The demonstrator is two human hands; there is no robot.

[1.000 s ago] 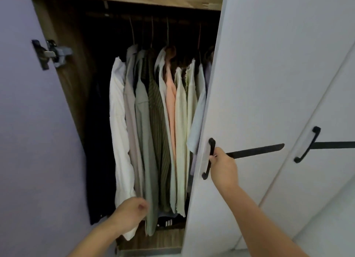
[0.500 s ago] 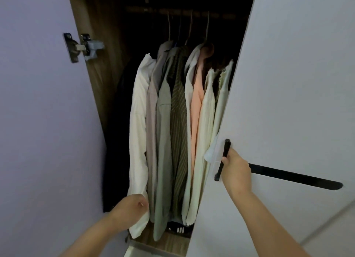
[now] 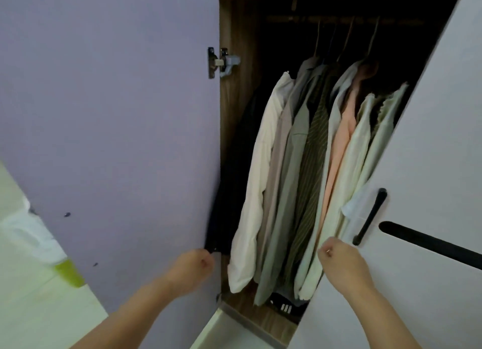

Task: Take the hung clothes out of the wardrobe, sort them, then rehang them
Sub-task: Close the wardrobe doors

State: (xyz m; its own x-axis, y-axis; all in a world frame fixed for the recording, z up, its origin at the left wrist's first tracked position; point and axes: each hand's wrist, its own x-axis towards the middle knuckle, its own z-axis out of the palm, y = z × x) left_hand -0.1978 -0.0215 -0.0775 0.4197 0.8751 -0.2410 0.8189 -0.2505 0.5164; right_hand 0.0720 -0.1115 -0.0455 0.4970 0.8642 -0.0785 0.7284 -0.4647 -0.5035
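Several shirts (image 3: 307,166) hang close together on hangers from the wardrobe rail (image 3: 344,19): cream, beige, grey-green, olive striped, peach and pale green. A dark garment (image 3: 234,181) hangs at the far left of the row. My left hand (image 3: 191,267) is low by the purple left door's edge, its fingers curled and touching the dark garment's bottom corner. Lower right, my right hand (image 3: 341,260) sits at the white right door's edge beside the pale green shirts, just below the black handle (image 3: 370,215), fingers curled. Neither grip is visible.
The purple left door (image 3: 117,113) stands open with a metal hinge (image 3: 221,61) at its inner edge. The white right door (image 3: 430,166) covers the right end of the row. A dark striped item (image 3: 284,305) lies on the wardrobe floor. A pale surface (image 3: 31,283) is lower left.
My right hand has let go of the black door handle and dropped to the door's edge. My left hand has moved left from the cream shirt's hem to the dark garment. The view has swung left.
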